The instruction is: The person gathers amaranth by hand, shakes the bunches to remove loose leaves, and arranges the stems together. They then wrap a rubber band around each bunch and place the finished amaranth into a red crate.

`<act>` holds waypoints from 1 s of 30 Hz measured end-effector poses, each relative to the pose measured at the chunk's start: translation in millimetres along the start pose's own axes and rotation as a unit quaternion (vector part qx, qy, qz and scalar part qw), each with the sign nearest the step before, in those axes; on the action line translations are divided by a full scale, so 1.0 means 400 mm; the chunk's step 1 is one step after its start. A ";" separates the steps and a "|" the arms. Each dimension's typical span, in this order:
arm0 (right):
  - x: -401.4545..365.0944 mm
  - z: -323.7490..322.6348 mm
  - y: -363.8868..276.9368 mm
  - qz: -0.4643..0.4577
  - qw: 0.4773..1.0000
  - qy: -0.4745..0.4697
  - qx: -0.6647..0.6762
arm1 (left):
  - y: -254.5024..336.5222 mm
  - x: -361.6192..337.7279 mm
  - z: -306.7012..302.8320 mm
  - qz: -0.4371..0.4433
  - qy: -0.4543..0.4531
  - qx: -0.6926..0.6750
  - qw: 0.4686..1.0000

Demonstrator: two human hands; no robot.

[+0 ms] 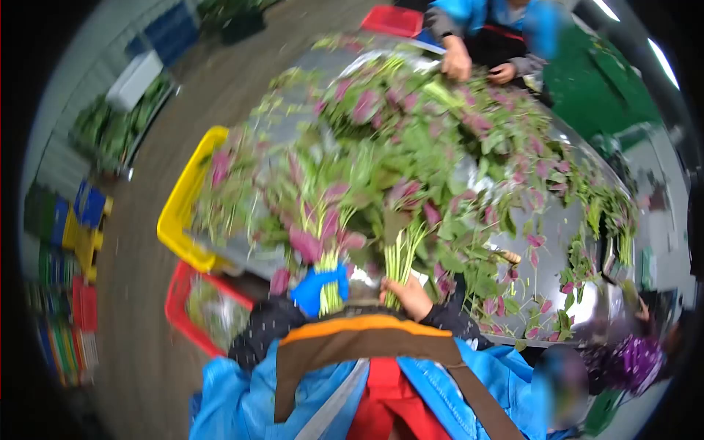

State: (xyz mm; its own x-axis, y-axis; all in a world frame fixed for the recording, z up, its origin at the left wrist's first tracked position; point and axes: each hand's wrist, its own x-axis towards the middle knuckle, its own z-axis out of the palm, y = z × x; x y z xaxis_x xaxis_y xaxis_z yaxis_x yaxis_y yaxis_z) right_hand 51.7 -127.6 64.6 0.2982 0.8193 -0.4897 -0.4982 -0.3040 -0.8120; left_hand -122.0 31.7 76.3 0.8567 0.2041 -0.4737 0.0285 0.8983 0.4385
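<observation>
Close to my body at the table's near edge, my left hand [308,292], in a blue glove, is closed around the pale stems of a bunch of red-and-green amaranth [323,238]. Beside it, my bare right hand [412,298] grips a second bunch of leafy greens [402,255] by its stems. Both bunches point away from me, leaves outward. Where their tips meet the big heap of amaranth [411,154] behind them, the leaves run together and blur.
The metal table [524,293] carries loose leaves. A yellow crate [183,202] and a red crate [180,301] stand at its left. Across the table, a person's hands [456,62] work in the greens. At lower right is another person's purple sleeve [636,363].
</observation>
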 end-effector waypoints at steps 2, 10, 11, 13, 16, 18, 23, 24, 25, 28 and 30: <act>0.014 0.001 0.005 0.097 0.994 0.007 0.052 | 0.036 -0.006 0.002 0.015 0.045 0.031 0.998; 0.006 -0.113 -0.072 0.105 0.937 -0.113 -0.315 | 0.134 -0.055 0.018 -0.014 0.089 0.122 0.988; -0.002 -0.130 -0.130 0.113 0.893 -0.119 -0.418 | 0.151 -0.064 0.015 -0.024 0.092 0.146 0.985; -0.013 -0.183 -0.216 0.104 0.891 -0.135 -0.421 | 0.186 -0.088 0.012 -0.016 0.082 0.188 0.979; -0.026 -0.143 -0.377 -0.122 0.902 -0.102 -0.401 | 0.281 -0.142 0.017 -0.064 0.040 0.339 0.938; -0.046 -0.050 -0.496 -0.268 0.866 -0.061 -0.418 | 0.336 -0.171 0.054 -0.067 0.054 0.481 0.873; -0.072 0.195 -0.697 -0.444 0.779 -0.223 -0.383 | 0.421 -0.189 0.145 0.200 0.110 0.920 0.319; -0.053 0.251 -0.690 -0.438 0.779 -0.242 -0.377 | 0.425 -0.184 0.171 0.258 0.121 0.926 0.246; -0.032 0.303 -0.686 -0.433 0.778 -0.260 -0.372 | 0.427 -0.171 0.195 0.256 0.128 0.938 0.198; 0.137 0.324 -0.626 -0.470 0.621 -0.275 -0.563 | 0.426 -0.148 0.243 0.311 0.122 0.931 0.146; 0.217 0.274 -0.554 -0.314 0.650 -0.326 -0.610 | 0.433 -0.140 0.255 0.345 0.123 0.923 0.114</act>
State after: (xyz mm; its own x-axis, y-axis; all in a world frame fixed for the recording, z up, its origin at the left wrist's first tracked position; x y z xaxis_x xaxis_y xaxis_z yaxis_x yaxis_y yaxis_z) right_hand 98.9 64.2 237.0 -0.4760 0.8791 -0.0248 0.6908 0.3563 -0.6292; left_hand -112.5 136.3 256.6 0.9493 0.1869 0.2527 0.2522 -0.9327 -0.2577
